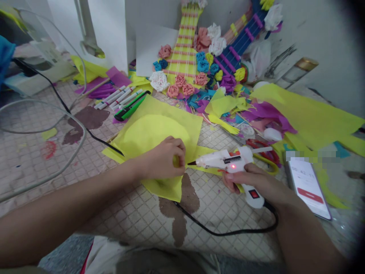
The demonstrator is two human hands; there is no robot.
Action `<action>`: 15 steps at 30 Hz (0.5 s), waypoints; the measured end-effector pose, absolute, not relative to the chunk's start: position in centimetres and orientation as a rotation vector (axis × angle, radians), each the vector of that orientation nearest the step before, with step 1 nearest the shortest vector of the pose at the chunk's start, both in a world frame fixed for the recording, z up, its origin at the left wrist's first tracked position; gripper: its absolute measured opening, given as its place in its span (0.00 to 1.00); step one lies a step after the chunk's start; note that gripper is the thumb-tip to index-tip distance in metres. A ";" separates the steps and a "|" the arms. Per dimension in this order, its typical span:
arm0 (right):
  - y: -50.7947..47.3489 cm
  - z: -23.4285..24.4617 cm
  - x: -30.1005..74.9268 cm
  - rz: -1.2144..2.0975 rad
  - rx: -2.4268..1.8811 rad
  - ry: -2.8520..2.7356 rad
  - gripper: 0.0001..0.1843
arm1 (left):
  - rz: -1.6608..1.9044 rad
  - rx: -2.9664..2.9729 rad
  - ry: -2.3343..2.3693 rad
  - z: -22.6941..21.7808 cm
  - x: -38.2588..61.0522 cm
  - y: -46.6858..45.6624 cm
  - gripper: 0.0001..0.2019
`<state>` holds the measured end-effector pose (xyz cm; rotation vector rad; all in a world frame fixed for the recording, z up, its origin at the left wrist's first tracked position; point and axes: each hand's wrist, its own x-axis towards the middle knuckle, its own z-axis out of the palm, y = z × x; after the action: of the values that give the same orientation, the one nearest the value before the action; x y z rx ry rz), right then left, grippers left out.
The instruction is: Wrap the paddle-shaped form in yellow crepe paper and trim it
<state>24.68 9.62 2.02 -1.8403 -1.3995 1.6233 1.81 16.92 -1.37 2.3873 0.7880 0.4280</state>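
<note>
left forearm (94,194) stretched across, left fingers (179,145) curled; right fingers (229,182) wrapped in grip

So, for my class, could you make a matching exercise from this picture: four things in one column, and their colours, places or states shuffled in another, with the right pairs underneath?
Things
1. Glue gun
2. Phone
3. Cutter knife
4. Left hand

Descriptions
A. Green and black, beside white markers
B. Closed on yellow paper
C. Showing a red light, held in the right hand
D. Lying lit up, toward the right

Right pairs: 1-C, 2-D, 3-A, 4-B
</note>
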 end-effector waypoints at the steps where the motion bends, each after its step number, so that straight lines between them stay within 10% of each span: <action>1: 9.6 2.0 24.7 1.625 -1.832 -1.401 0.16 | 0.433 2.389 0.783 -1.4 1.8 16.9 0.03; 15: 9.5 1.8 25.0 1.618 -1.851 -1.409 0.17 | 0.425 2.396 0.781 -1.2 1.8 16.9 0.03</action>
<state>25.04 9.50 1.83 -1.8505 -1.4094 1.6183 1.80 16.93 -1.23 2.3959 0.7813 0.4251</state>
